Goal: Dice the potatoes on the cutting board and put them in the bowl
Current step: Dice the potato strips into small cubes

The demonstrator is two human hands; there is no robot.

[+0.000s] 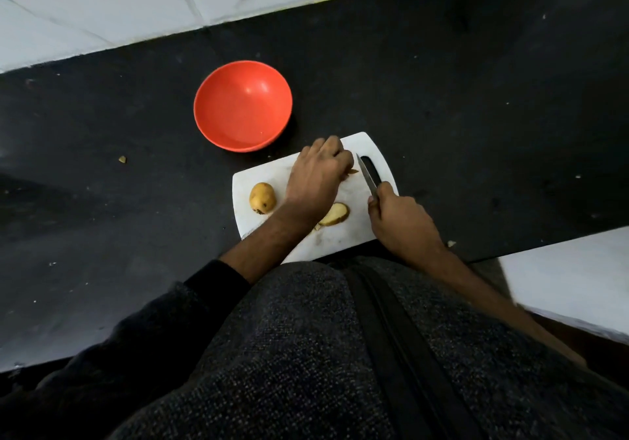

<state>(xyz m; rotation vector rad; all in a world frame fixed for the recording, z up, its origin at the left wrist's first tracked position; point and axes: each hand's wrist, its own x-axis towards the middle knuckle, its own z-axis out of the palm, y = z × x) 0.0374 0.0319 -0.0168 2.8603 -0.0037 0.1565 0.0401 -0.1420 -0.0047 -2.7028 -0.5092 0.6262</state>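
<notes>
My left hand curls over a potato piece I can barely see – right hand grips the knife. Bowl sits clear beyond the board – whole potato left.

The bowl is a plain orange-red, glossy inside. Just beside it, the cutting board is white with faint brownish smears. On the board, the whole potato is yellow-tan with dark specks, and the cut potato piece shows pale cream flesh with a tan skin edge. The counter under the board is matte black, flecked with pale crumbs. Beyond the bowl, the wall tiles are white with grey veins.
</notes>
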